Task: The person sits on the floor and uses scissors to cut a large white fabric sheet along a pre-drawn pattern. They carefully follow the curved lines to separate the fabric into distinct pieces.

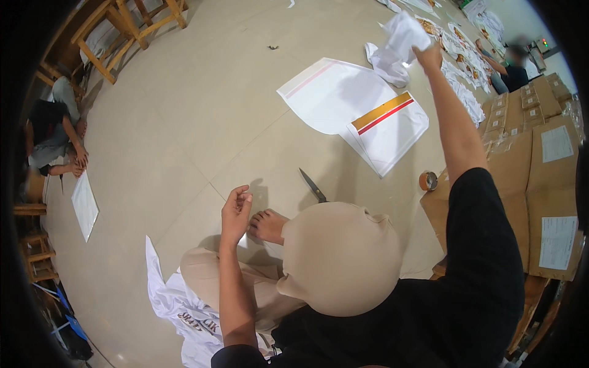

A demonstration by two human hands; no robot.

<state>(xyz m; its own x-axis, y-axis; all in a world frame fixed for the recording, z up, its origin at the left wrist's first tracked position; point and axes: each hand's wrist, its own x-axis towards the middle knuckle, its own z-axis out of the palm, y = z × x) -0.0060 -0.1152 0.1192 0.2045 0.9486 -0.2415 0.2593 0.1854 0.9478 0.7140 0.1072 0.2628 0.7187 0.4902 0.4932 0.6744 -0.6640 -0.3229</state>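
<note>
My right hand is stretched out to the far right, its fingers closed on a bunched white cloth. The cloth hangs down to the floor just beyond a large flat white sheet. Partly over that sheet lies a second white piece with a yellow and red stripe. My left hand hovers above my bare foot, empty, with its fingers loosely bent and apart. A dark pointed blade lies near my raised knee, which hides its handle end. A white printed shirt lies crumpled beside my left leg.
Stacked cardboard boxes stand close on my right, with a roll of brown tape by them. White printed garments spread at the far right near a seated person. Another person crouches left over a white packet. Wooden stools stand behind.
</note>
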